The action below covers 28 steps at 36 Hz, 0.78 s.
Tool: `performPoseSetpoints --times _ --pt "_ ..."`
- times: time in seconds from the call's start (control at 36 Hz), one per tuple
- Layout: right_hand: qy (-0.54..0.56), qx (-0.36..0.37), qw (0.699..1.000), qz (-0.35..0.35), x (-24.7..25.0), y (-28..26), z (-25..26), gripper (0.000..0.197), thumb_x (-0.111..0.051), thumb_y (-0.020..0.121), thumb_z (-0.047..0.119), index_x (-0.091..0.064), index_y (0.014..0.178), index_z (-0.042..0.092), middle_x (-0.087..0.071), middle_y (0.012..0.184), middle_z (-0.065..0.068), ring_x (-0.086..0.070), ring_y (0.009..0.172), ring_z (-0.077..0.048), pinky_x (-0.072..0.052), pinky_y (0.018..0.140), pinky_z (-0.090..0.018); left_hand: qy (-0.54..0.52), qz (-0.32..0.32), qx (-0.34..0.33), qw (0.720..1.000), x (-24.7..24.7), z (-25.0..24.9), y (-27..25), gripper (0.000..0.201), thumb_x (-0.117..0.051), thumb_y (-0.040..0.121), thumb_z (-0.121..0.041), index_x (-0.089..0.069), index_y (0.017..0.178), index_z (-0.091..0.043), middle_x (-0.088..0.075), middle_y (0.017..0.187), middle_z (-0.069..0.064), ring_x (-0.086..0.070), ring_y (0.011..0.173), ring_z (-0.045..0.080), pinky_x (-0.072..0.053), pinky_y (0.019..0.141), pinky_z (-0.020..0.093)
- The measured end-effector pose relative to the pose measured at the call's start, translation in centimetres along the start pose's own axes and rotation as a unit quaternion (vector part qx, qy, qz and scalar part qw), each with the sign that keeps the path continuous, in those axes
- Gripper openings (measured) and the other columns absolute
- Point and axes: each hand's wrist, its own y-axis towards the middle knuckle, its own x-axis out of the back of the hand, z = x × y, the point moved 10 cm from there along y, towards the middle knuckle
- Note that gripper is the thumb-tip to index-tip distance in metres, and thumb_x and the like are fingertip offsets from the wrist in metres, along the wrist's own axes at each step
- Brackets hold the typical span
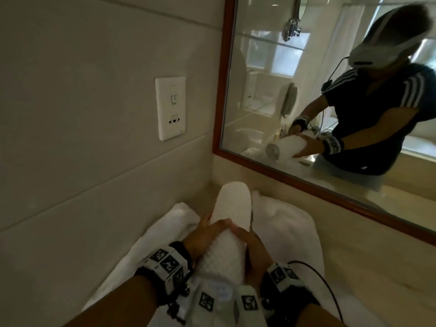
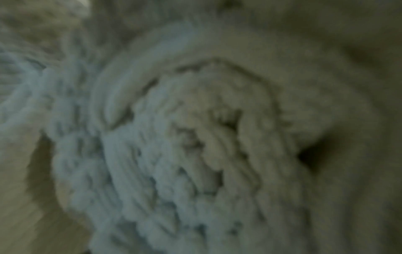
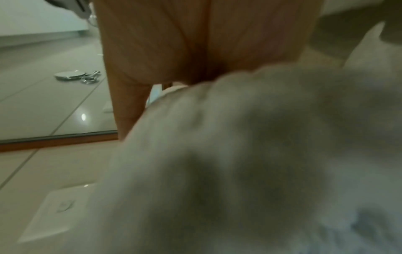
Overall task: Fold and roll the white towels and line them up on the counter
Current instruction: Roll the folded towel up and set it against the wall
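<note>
A white plastic wall socket plate [image 1: 170,108] sits on the tiled wall, well left of the wood-framed mirror [image 1: 220,90]. Below it, also left of the mirror, a flat white terry towel [image 1: 179,215] lies on the beige stone counter [image 1: 365,267].

The left hand [image 1: 207,234] grasps the rolled white terry towel [image 1: 233,208], with its fingers curled over the top and left side. The left wrist view shows the roll's spiral end [image 2: 195,146] close up, wound tight and even.

The roll points into the corner where the wall meets the mirror, its far end close to the mirror's lower left corner. Whether it rests on the cloth beneath or hangs just above it cannot be told.

The right hand [image 1: 254,251] is not clenched. Its fingers [image 3: 174,43] lie stretched out along the roll's right side, pressing it toward the left hand. A second white terry towel [image 1: 283,223] lies just below the mirror's bottom rail.

The rolling looks finished, since no loose flap shows. What seems left is to seat the roll between the two flat towels, square it up and let go.
</note>
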Motion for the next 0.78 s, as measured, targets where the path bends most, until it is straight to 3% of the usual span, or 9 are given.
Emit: performPoseSetpoints --times 0.06,0.11,0.22,0.28,0.36,0.5,0.61,0.67,0.78 --pt "-0.041 0.015 0.999 -0.031 -0.1 1.8 1.0 0.077 -0.087 0.050 0.049 -0.057 0.120 0.036 -0.066 0.119 -0.005 -0.059 0.112 -0.033 -0.046 0.095 -0.055 0.022 0.023 -0.005 0.999 0.7 -0.7 1.9 0.103 -0.055 0.061 -0.074 -0.022 0.147 -0.028 -0.041 0.146 0.001 -0.044 0.129 0.023 -0.035 0.112 0.043" --pt "-0.054 0.028 0.997 -0.055 0.2 4.0 2.0 0.091 -0.088 0.047 0.052 -0.046 0.128 0.045 -0.062 0.125 -0.003 -0.058 0.113 -0.033 -0.047 0.093 -0.055 0.034 0.037 -0.008 0.999 1.5 -1.4 3.8 0.079 -0.040 0.083 -0.067 -0.025 0.146 -0.021 -0.039 0.147 0.002 -0.041 0.133 0.023 -0.030 0.115 0.040" --pt "-0.044 0.033 0.994 -0.094 -0.5 6.0 3.2 0.106 -0.087 0.037 0.050 -0.042 0.132 0.034 -0.057 0.126 -0.007 -0.055 0.111 -0.032 -0.046 0.095 -0.054 0.130 0.014 -0.014 0.991 4.5 1.1 10.7 0.103 -0.029 0.064 -0.088 -0.042 0.139 -0.019 -0.046 0.144 0.007 -0.044 0.131 0.025 -0.029 0.115 0.044" --pt "-0.039 0.052 0.991 -0.113 -0.5 7.5 4.0 0.112 -0.084 0.035 0.047 -0.038 0.136 0.031 -0.053 0.130 -0.007 -0.052 0.114 -0.032 -0.045 0.096 -0.052 0.224 -0.010 -0.015 0.974 5.8 0.8 11.9 0.079 -0.023 0.082 -0.070 -0.047 0.134 -0.015 -0.050 0.139 0.011 -0.048 0.125 0.027 -0.034 0.112 0.042" --pt "-0.036 0.065 0.989 -0.128 -0.2 10.0 4.3 0.115 -0.084 0.037 0.045 -0.035 0.140 0.029 -0.052 0.133 -0.005 -0.051 0.116 -0.030 -0.044 0.098 -0.052 0.367 -0.053 -0.045 0.928 7.4 -0.4 12.5 0.045 -0.031 0.097 -0.045 -0.050 0.129 -0.019 -0.051 0.135 0.006 -0.050 0.121 0.025 -0.039 0.106 0.036" --pt "-0.046 0.061 0.989 -0.126 -0.6 13.1 4.7 0.118 -0.084 0.036 0.045 -0.033 0.142 0.029 -0.050 0.133 -0.006 -0.050 0.116 -0.030 -0.042 0.100 -0.053 0.550 -0.044 0.014 0.834 9.2 1.6 15.1 0.047 -0.036 0.093 -0.050 -0.041 0.135 -0.031 -0.036 0.148 0.000 -0.033 0.136 0.025 -0.023 0.115 0.046" --pt "-0.025 0.050 0.989 -0.138 -1.3 14.8 4.9 0.119 -0.081 0.042 0.039 -0.024 0.146 0.026 -0.043 0.140 -0.007 -0.045 0.122 -0.032 -0.040 0.101 -0.051 0.622 -0.046 0.044 0.780 10.4 2.9 15.0 0.046 -0.039 0.097 -0.039 -0.034 0.141 -0.025 -0.028 0.152 0.001 -0.026 0.140 0.025 -0.019 0.118 0.041" --pt "-0.027 0.035 0.990 -0.134 -1.9 15.7 4.8 0.125 -0.081 0.038 0.043 -0.021 0.146 0.029 -0.041 0.142 -0.006 -0.045 0.123 -0.032 -0.042 0.098 -0.049 0.625 -0.010 0.086 0.776 11.0 3.9 14.3 0.048 -0.040 0.098 -0.034 -0.031 0.143 -0.020 -0.029 0.152 0.004 -0.030 0.139 0.025 -0.022 0.115 0.036" --pt "-0.007 0.021 0.991 -0.136 -2.5 17.8 4.5 0.135 -0.087 0.030 0.052 -0.020 0.146 0.034 -0.039 0.144 -0.006 -0.044 0.123 -0.034 -0.041 0.096 -0.052 0.683 0.152 0.157 0.697 10.7 5.9 13.5 0.060 -0.051 0.092 -0.037 -0.030 0.145 -0.020 -0.031 0.152 0.006 -0.033 0.139 0.025 -0.028 0.115 0.035"
